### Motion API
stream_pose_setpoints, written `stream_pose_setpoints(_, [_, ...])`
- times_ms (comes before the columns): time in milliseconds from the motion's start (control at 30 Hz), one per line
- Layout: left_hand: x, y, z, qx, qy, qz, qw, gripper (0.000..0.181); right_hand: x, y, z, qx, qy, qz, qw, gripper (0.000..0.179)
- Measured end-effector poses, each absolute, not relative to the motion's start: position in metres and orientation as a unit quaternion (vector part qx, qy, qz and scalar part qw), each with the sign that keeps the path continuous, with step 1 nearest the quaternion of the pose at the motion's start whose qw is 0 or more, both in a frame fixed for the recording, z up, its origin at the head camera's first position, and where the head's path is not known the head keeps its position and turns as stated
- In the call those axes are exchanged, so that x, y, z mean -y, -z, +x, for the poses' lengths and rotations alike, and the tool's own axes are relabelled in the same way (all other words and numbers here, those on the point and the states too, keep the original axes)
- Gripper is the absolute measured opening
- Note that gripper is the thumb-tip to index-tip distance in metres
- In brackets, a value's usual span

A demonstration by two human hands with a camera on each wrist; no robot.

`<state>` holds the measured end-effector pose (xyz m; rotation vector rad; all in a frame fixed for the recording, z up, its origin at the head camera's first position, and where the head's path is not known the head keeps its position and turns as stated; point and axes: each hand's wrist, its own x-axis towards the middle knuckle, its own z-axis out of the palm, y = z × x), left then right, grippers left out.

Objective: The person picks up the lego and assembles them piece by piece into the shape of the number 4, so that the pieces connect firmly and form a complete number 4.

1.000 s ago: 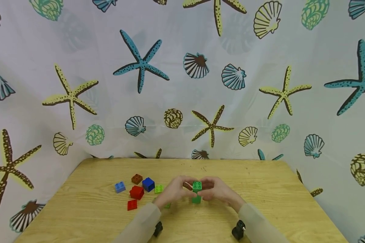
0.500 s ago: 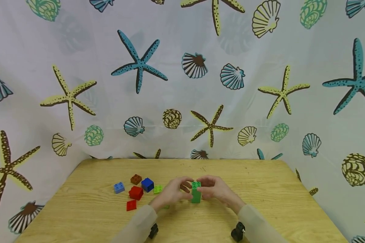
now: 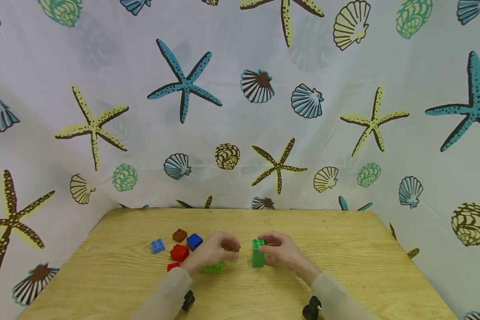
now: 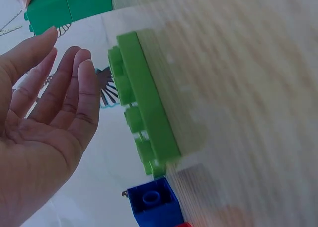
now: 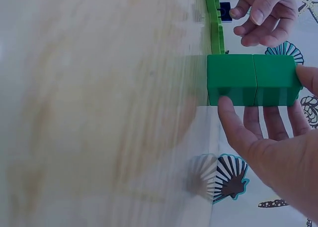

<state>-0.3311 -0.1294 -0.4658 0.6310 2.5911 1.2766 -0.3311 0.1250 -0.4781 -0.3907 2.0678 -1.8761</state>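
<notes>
Two green toy building bricks (image 3: 258,257), one stacked on the other, stand upright on the wooden table. My right hand (image 3: 285,252) holds them from the right side, its thumb at the upper brick and the other fingers along the side. In the right wrist view a thin seam divides the stack (image 5: 233,73). My left hand (image 3: 214,252) is apart from the stack, fingers loosely bent around nothing. Below it, lime green studded bricks (image 3: 213,268) lie on the table, partly covered by that hand. In the left wrist view their studs (image 4: 131,120) face the open palm.
Left of the left hand lie a dark blue brick (image 3: 194,242), a red brick (image 3: 179,253), a brown brick (image 3: 179,235) and a light blue brick (image 3: 158,246). A flat red piece (image 3: 173,266) is partly behind the left wrist. A shell-patterned curtain (image 3: 240,124) surrounds the table.
My left hand has let go of the green stack and moved left, over the lime bricks. My right hand stays at the stack, which stands in the same place.
</notes>
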Motion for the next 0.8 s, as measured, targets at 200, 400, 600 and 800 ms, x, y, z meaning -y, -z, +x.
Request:
stream_pose_setpoints(200, [0.144,0.467,-0.331,-0.874,-0.428,0.208,0.096,0.021,-0.125,0.481,-0.331,-0.717,0.664,-0.130,0.166,0.051])
stream_pose_setpoints(400, [0.158,0.469,-0.333,-0.874,-0.424,0.211,0.102,0.024,-0.126,0.483,-0.332,-0.717,0.663,-0.131,0.171,0.053])
stream_pose_setpoints(600, [0.167,0.471,-0.334,-0.878,-0.402,0.236,0.110,0.029,-0.127,0.481,-0.332,-0.718,0.661,-0.135,0.171,0.054])
stream_pose_setpoints(800, [0.175,0.472,-0.333,-0.878,-0.386,0.245,0.142,0.035,-0.129,0.480,-0.330,-0.725,0.652,-0.141,0.173,0.053])
